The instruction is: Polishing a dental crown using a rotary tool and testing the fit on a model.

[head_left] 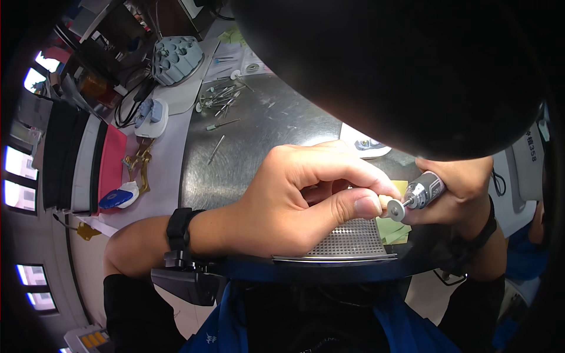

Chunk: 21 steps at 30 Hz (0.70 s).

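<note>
Cream piece [384,201] pinched in tips of left fingers [366,206], just left of disc [396,210]. Right of disc: lettered handpiece [428,189], grasped by right fingers [428,217]. Farther right: lettered box [529,167].

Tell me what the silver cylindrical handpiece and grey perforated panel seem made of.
Silver cylindrical handpiece: probably polished metal, judging by bright highlights near its front. Grey perforated panel: likely satin metal, given its thin, shiny edge, though plastic is possible.
</note>
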Each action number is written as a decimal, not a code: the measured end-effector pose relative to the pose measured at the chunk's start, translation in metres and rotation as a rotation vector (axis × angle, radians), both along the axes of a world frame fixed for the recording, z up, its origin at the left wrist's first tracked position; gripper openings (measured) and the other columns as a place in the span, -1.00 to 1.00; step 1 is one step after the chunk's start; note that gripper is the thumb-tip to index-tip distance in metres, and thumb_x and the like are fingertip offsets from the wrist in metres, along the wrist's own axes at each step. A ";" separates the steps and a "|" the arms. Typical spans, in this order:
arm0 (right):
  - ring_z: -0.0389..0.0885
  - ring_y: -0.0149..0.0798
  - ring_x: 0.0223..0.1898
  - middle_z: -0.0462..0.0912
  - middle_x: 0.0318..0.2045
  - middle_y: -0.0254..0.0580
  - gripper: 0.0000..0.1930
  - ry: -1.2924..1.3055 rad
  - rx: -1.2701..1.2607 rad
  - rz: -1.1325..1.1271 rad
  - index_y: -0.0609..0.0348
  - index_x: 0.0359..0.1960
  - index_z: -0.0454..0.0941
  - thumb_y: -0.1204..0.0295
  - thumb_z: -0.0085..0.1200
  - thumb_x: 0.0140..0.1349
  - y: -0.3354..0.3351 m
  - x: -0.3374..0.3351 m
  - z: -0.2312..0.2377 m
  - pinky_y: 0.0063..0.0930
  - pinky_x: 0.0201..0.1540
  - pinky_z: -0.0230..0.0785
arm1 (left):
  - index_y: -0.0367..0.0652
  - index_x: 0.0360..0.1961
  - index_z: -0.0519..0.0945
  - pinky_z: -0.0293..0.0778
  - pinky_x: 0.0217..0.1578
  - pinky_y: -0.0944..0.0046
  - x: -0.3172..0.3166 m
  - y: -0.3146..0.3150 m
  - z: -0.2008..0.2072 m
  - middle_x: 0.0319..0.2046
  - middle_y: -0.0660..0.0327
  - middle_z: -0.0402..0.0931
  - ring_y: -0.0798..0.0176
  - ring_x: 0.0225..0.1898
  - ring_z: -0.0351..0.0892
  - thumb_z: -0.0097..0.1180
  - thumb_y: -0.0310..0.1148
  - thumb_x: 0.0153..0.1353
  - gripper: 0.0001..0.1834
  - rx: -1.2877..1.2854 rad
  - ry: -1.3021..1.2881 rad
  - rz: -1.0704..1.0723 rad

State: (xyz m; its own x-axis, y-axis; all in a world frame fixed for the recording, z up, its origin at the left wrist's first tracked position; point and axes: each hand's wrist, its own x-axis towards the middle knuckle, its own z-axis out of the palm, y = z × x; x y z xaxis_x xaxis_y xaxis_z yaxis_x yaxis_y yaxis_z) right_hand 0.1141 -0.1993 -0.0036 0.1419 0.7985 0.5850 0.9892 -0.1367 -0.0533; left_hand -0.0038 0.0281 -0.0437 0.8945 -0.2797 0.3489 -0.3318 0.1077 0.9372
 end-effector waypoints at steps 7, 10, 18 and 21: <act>0.35 -0.39 -0.79 0.30 -0.81 -0.38 -0.35 0.010 0.009 0.003 0.07 -0.76 0.35 -0.08 0.59 -0.15 0.003 -0.002 -0.004 -0.48 -0.71 0.10 | -0.45 -0.09 0.69 0.65 -0.07 0.35 -0.002 -0.001 0.002 -0.18 0.00 0.75 0.36 -0.18 0.72 0.21 -0.56 0.39 -0.84 0.000 0.038 0.008; 0.38 -0.38 -0.79 0.34 -0.80 -0.37 -0.38 0.023 0.039 0.026 0.08 -0.75 0.37 -0.05 0.60 -0.17 -0.003 0.003 -0.004 -0.47 -0.71 0.12 | -0.45 -0.08 0.69 0.64 -0.08 0.36 -0.003 -0.005 0.000 -0.20 0.02 0.75 0.36 -0.19 0.71 0.21 -0.55 0.39 -0.83 -0.114 0.060 0.001; 0.44 -0.36 -0.76 0.41 -0.77 -0.34 -0.40 -0.011 0.098 0.056 0.11 -0.72 0.42 -0.03 0.60 -0.16 0.001 0.004 -0.008 -0.47 -0.69 0.20 | -0.45 -0.08 0.69 0.62 -0.13 0.41 0.000 -0.001 -0.001 -0.21 0.01 0.74 0.38 -0.20 0.69 0.19 -0.58 0.40 -0.84 -0.014 0.009 -0.024; 0.46 -0.36 -0.76 0.42 -0.77 -0.34 -0.41 0.020 -0.041 0.014 0.14 -0.69 0.47 -0.05 0.60 -0.16 -0.002 -0.002 0.001 -0.48 -0.68 0.21 | -0.45 -0.08 0.69 0.63 -0.13 0.41 0.000 0.004 0.002 -0.21 0.01 0.74 0.37 -0.20 0.70 0.19 -0.60 0.38 -0.84 0.056 0.011 -0.028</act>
State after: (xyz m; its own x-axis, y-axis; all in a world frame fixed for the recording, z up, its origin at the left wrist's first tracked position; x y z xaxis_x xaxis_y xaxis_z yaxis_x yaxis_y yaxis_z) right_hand 0.1125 -0.2008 -0.0031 0.1418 0.8237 0.5490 0.9898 -0.1255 -0.0674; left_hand -0.0036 0.0321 -0.0419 0.8897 -0.3233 0.3224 -0.3195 0.0636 0.9455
